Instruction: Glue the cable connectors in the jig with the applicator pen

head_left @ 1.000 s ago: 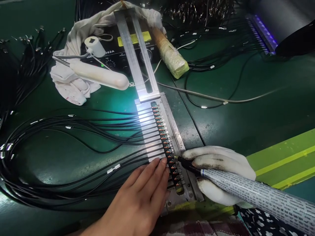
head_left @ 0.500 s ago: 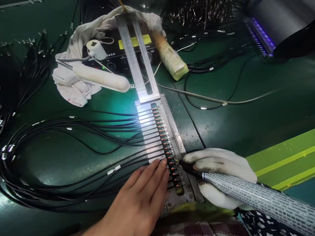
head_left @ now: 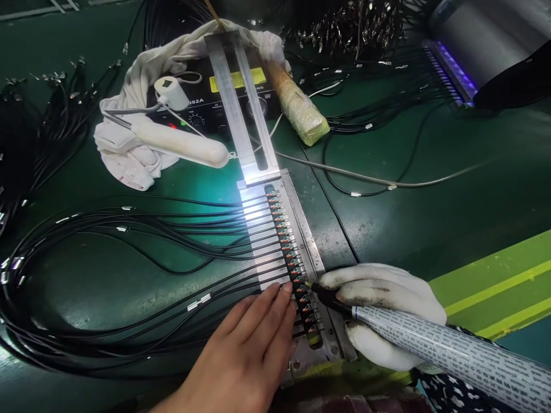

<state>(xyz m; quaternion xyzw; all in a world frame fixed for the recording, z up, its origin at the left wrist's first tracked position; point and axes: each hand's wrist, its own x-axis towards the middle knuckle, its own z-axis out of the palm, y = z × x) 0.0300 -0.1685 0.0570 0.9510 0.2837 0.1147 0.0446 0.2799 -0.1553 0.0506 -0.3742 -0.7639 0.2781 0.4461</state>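
Metal cable jig (head_left: 301,240), long axis 11-to-5 o'clock | left hand (head_left: 241,355), nearer, fingers together, laid at its 8-o'clock edge | right hand (head_left: 387,287), gloved, gripping pen-like tool (head_left: 430,334), tip toward 10 o'clock

**Cold and bright at the middle, dim toward the upper corners**

Flares blue-white on the metal cable fixture (head_left: 302,215), spilling teal across the green tabletop (head_left: 430,229). Glints off black cables (head_left: 86,350). Glows violet along the dark hood (head_left: 486,51). Softens among the farther clutter. Stretches the pen-like tool (head_left: 451,347) toward the edge, its print smeared.
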